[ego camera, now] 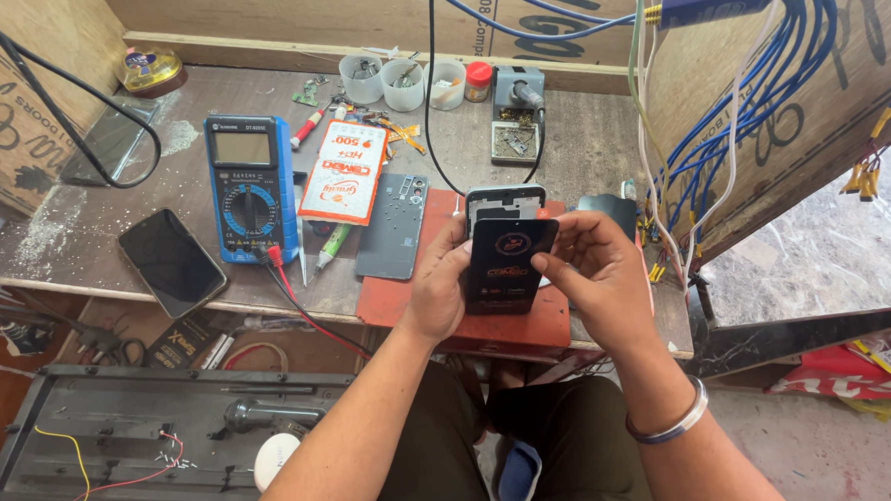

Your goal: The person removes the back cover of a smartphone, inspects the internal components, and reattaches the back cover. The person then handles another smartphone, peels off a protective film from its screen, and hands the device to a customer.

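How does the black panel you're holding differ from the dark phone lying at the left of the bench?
The black panel is held upright in the left hand and right hand, against a phone frame; the dark phone lies flat and untouched on the bench. The panel's face carries printed markings; the phone's face is blank and glossy. The panel stands straight to the camera; the phone lies at an angle. Both are dark, rounded rectangles.
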